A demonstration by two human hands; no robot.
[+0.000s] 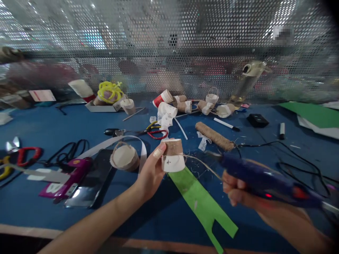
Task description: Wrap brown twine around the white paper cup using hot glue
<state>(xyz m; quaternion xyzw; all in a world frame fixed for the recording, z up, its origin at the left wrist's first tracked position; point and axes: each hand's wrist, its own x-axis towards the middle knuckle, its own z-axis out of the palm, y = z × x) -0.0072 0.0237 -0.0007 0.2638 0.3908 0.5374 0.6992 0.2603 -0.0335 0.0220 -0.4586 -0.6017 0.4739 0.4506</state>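
My left hand (153,169) grips a small white paper cup (173,163), its upper part wrapped in brown twine. A loose length of twine (202,162) runs from the cup across to my right hand (238,188). That hand is closed around a dark blue glue gun (262,176) with a red light glowing on it, and the twine passes by its fingers. The gun's tip points left toward the cup, apart from it. Below the cup lies a cut strip of green paper (198,197). A twine-wrapped cup with a handle (125,157) stands left of my left hand.
Scissors with red and yellow handles (157,134), a twine roll (214,135) and a marker (226,124) lie beyond my hands. A phone (90,183) and a purple glue gun (69,176) are at left. Black cable (299,169) loops at right. Perforated metal (169,42) backs the table.
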